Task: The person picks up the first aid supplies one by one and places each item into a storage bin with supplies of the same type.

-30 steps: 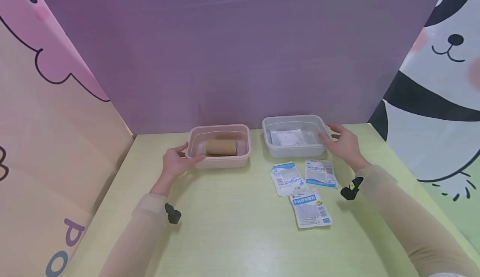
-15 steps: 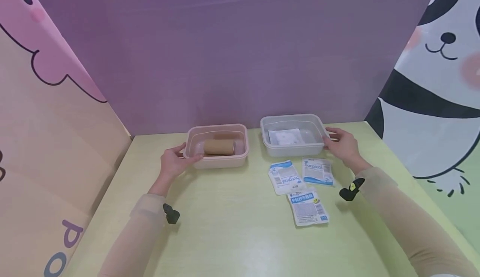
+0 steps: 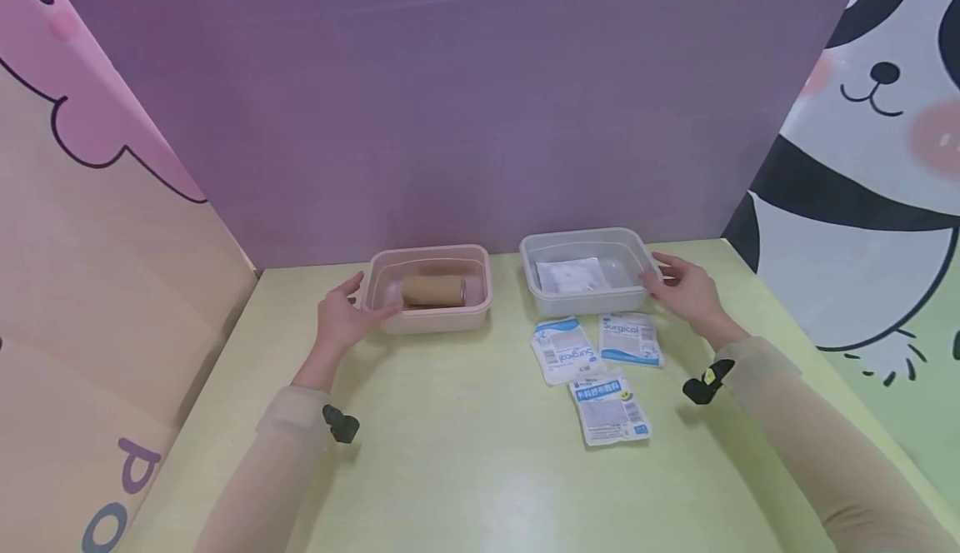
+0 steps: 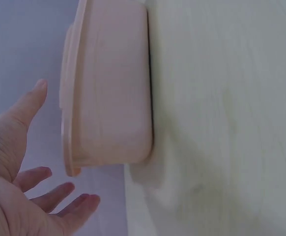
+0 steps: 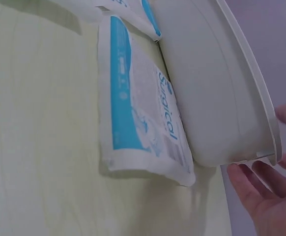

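My left hand (image 3: 341,320) is spread beside the left end of a pink plastic box (image 3: 435,320). In the left wrist view, its fingers and thumb stand apart from the box's rim. Inside that box lies a tan roll (image 3: 433,291) on its side. To the right, my right hand (image 3: 686,291) grips the near right corner of a whitish plastic box (image 3: 588,305), thumb over the rim and fingers below it. A white gauze packet (image 3: 573,275) lies in this box. Right in front of it is a flat surgical dressing packet (image 5: 145,108) with blue print.
Two more dressing packets lie on the table: one packet (image 3: 562,353) at the left, another packet (image 3: 611,410) nearer to me. A purple panel (image 3: 480,120) stands behind both boxes at the table's (image 3: 450,453) far edge. Printed side panels flank the table.
My left hand has let go of the pink box and spread its fingers. My right thumb now lies over the whitish box's rim; that box has shifted slightly right and nearer the packets.
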Motion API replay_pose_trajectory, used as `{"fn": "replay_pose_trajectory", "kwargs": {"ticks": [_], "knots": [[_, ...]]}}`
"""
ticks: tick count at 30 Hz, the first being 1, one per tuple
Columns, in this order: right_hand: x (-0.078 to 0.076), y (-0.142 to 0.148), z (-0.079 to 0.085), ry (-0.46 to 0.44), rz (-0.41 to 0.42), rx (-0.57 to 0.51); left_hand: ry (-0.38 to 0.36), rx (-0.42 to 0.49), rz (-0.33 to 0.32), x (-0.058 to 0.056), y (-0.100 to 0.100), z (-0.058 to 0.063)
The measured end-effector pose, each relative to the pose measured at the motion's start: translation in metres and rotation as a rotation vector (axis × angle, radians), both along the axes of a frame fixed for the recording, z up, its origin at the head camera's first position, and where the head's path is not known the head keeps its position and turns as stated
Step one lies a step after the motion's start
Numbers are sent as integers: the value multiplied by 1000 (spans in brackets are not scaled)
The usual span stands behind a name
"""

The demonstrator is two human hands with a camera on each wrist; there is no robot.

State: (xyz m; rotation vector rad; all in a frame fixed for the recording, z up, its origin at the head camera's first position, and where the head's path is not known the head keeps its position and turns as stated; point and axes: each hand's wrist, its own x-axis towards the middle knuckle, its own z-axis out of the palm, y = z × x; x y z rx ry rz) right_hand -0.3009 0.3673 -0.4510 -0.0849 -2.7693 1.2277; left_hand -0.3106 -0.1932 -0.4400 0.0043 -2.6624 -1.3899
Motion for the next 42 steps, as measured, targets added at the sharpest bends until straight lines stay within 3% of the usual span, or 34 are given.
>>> {"fn": "replay_pose_trajectory", "kwargs": {"ticks": [5, 12, 24, 29, 35, 39, 42], "knots": [[0, 1, -3, -19, 38, -6, 94, -89, 1, 2, 7, 12], [-1, 2, -6, -26, 64, -11, 137, -63, -31, 6, 19, 19], [1, 0, -3, -40, 73, -5, 266, -106, -91, 6, 40, 18], [2, 1, -2, -38, 76, -5, 350, -78, -161, 6, 51, 18], [2, -1, 1, -44, 74, 9, 417, -114, -216, 12, 75, 20], [1, -1, 0, -30, 82, 37, 421, -92, -300, 17, 99, 23], [2, 0, -4, -5, 97, 32, 338, -88, -335, 23, 124, 23]]}}
